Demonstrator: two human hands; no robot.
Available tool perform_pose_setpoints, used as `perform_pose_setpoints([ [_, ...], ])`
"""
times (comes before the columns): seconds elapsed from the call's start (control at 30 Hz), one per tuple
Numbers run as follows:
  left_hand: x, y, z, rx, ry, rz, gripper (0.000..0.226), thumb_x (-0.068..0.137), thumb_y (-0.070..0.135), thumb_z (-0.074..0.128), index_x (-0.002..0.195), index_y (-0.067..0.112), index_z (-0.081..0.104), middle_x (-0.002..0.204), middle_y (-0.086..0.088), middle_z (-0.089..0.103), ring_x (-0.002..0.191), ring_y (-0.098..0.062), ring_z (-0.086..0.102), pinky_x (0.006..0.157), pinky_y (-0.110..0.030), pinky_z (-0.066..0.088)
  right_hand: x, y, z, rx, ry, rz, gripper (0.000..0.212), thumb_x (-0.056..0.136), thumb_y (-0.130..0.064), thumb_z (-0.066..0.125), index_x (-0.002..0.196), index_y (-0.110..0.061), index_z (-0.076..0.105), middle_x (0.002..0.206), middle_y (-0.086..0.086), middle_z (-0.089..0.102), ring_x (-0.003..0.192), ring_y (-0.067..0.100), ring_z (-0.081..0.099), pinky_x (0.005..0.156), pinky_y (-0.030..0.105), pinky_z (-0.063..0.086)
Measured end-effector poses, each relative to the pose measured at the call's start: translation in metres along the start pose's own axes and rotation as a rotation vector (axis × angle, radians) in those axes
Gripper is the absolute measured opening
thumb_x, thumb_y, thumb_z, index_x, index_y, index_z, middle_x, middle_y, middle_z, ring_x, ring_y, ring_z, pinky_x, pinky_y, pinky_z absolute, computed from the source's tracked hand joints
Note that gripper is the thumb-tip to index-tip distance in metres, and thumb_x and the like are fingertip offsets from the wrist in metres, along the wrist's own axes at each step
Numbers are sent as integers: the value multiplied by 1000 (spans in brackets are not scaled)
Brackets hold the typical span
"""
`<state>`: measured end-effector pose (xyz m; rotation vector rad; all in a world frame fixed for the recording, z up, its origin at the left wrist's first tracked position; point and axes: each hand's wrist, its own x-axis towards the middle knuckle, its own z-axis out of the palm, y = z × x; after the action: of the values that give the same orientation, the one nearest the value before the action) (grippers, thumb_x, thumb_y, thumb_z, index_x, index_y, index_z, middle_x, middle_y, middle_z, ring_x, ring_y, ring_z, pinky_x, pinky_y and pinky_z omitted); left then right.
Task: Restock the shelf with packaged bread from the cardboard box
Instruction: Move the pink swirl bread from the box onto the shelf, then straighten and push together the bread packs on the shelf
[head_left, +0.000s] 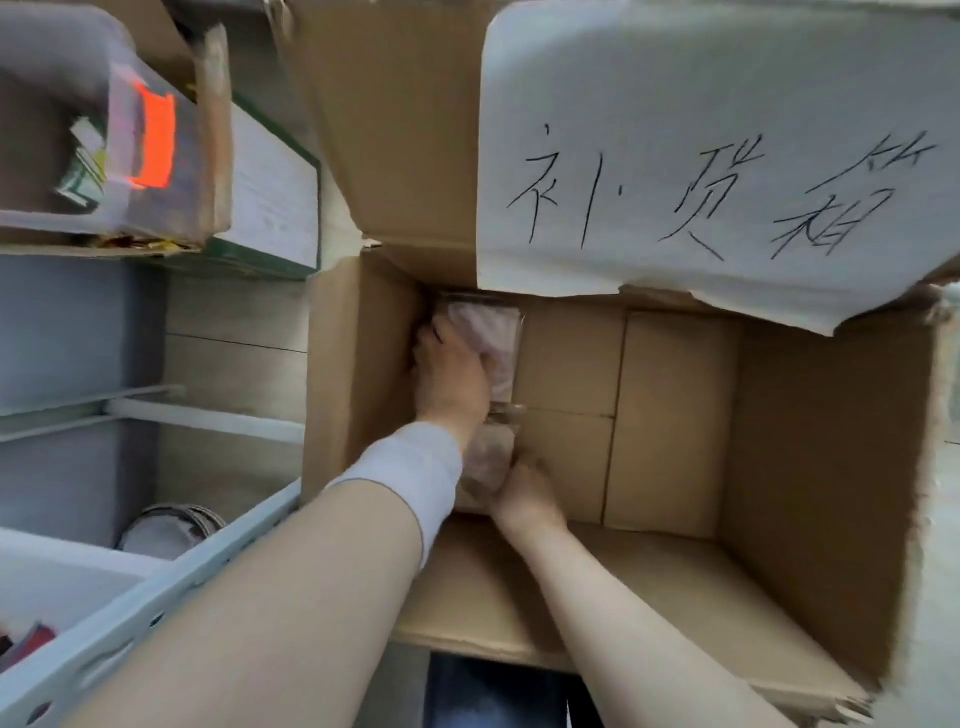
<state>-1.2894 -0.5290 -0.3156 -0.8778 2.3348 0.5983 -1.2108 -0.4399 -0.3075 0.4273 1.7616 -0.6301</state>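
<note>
An open cardboard box (779, 441) stands below me, its far flap carrying a white sheet with handwritten characters (701, 156). Two clear-wrapped bread packs lie along the box's left inner wall. My left hand (452, 379) reaches deep inside and grips the far bread pack (493, 332), fingers curled over it. My right hand (524, 493) holds the near bread pack (491, 457) from the right side. The lower parts of both packs are hidden by my hands and my left sleeve.
A white metal shelf rail (156, 608) runs diagonally at lower left, close to my left forearm. A clear plastic bin (104, 130) with an orange patch sits on the shelf at upper left. A round metal object (166, 530) lies below. The rest of the box floor is bare cardboard.
</note>
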Motion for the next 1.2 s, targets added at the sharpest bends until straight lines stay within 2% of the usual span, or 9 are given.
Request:
perform_pose_setpoints([
  [0.13,11,8,11,-56,108,-44,73,88,23,56,144,6,12,136,-21,38,128,-37,34,104,-43,29,19,-1,12,159,76,150,60,82,-38,65,126,-6,41,127,14,54,115,31,55,89,38,46],
  [0.3,17,14,3,-174,65,-68,88,73,25,76,140,7,21,132,-18,48,125,-36,41,104,-43,36,23,14,1,206,29,91,43,79,-33,70,112,-9,58,115,12,65,105,29,61,84,31,49],
  [0.43,20,13,-9,-237,-97,-66,71,71,32,77,129,7,45,134,-16,48,126,-31,44,105,-39,38,8,31,-22,247,40,23,38,77,-23,74,107,-8,56,108,13,65,100,29,60,77,28,42],
  [0.5,13,13,-19,-311,-125,-50,68,73,29,76,130,10,45,135,-15,48,125,-30,45,106,-38,38,-5,44,-37,266,78,0,39,74,-21,77,99,-11,49,99,11,59,90,25,57,74,28,41],
  [0.67,-34,6,-48,-511,-71,47,51,81,15,66,126,11,44,119,-8,58,113,-26,53,89,-26,40,-52,80,-80,293,180,3,55,72,-25,78,118,-8,53,110,8,63,103,27,61,91,40,50],
  [0.8,-100,-14,-87,-699,-6,93,42,80,21,70,116,14,49,113,-6,60,107,-21,54,92,-30,43,-107,99,-104,353,277,-49,37,73,-23,78,103,-15,57,104,7,64,96,26,62,87,47,52],
  [0.9,-168,-32,-121,-856,83,70,30,80,27,69,103,24,50,97,10,58,95,-10,55,73,-18,46,-160,96,-115,410,261,-158,26,75,-22,76,93,-19,57,98,5,65,80,15,63,63,32,54],
  [1.0,-251,-52,-163,-978,246,92,26,81,32,67,102,29,52,93,17,59,89,-2,57,59,-7,47,-222,82,-114,409,221,-344,18,78,-23,73,88,-21,58,93,3,67,78,12,65,46,18,49],
  [1.2,-447,-117,-249,-1173,702,217,19,81,24,69,92,32,56,92,19,62,84,11,58,72,-4,47,-383,45,-75,336,113,-764,26,80,-23,70,102,-17,57,89,-1,69,76,13,67,56,21,54],
])
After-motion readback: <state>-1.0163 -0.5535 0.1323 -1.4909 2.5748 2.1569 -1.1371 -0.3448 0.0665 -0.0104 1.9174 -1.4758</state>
